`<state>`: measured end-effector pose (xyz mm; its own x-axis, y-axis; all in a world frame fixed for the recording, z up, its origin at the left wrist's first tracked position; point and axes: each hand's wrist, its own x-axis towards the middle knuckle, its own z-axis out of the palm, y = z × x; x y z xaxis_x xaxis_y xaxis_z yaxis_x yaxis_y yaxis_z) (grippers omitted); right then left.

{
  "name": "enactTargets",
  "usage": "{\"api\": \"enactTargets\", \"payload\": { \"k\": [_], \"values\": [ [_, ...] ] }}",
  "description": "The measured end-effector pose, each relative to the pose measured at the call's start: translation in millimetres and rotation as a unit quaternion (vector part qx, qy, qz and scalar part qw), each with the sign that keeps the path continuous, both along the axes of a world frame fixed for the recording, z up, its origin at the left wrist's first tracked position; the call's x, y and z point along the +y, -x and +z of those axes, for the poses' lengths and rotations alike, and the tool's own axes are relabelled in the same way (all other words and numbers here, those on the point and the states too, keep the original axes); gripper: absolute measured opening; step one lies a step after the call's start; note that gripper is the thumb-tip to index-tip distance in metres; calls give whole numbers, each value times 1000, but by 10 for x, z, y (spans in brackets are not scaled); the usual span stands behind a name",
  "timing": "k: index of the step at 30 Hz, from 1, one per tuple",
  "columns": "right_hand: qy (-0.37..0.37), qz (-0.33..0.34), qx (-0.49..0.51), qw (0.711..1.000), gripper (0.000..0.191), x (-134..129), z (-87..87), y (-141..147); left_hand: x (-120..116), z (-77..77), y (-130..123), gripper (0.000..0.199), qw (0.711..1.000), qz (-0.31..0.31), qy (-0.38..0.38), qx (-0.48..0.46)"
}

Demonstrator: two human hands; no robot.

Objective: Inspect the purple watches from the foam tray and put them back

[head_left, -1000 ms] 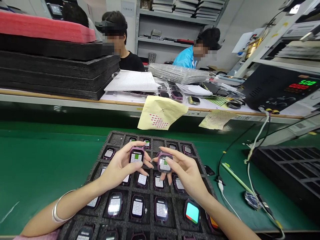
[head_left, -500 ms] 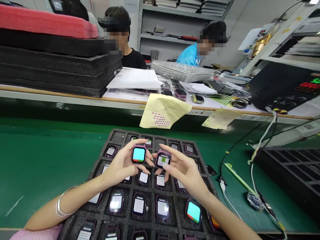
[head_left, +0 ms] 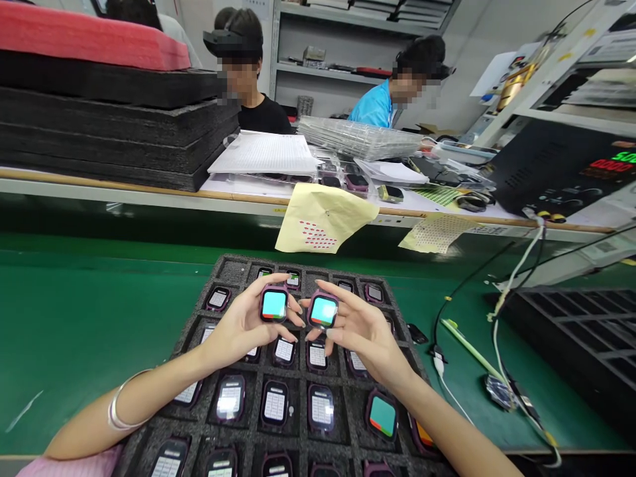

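Observation:
My left hand is closed around the edges of a purple-framed smartwatch body, whose screen glows cyan with a red and green strip at the bottom. Beside it, my right hand grips a second smartwatch body with a similar cyan screen. Both are held above a black foam tray divided into compartments. Several more watch bodies lie face up in it, such as one with a white list on its screen and one showing cyan and orange-red. My wrists and forearms hide parts of the tray.
Black foam trays are stacked on the shelf at left under a red foam sheet. At right are cables, a green stick, a power supply and another black tray. Two people sit beyond the shelf.
The screen of the watch in my right hand has switched from a white list with a green patch to cyan. My right thumb has moved off its screen to the lower edge.

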<state>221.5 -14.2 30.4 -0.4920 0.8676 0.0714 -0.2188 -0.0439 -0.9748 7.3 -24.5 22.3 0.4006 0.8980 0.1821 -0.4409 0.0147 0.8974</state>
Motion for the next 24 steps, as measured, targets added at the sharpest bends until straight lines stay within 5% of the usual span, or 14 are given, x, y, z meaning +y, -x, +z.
{"api": "enactTargets", "payload": {
  "k": [9,14,16,21,24],
  "values": [
    [-24,1,-47,999,61,-7,16,29,-5,5,12,53,999,22,13,29],
    [-64,24,-137,988,64,257,-53,-33,30,-60,94,49,997,45,27,57],
    [-134,19,-231,963,58,463,-125,-98,57,-114,153,58,996,50,26,65],
    [-300,-38,-445,843,47,980,-329,-229,260,-303,377,70,995,48,6,91],
    [-329,-21,-477,814,45,1130,-424,-230,505,-427,579,56,962,86,-97,242]
  ]
}}
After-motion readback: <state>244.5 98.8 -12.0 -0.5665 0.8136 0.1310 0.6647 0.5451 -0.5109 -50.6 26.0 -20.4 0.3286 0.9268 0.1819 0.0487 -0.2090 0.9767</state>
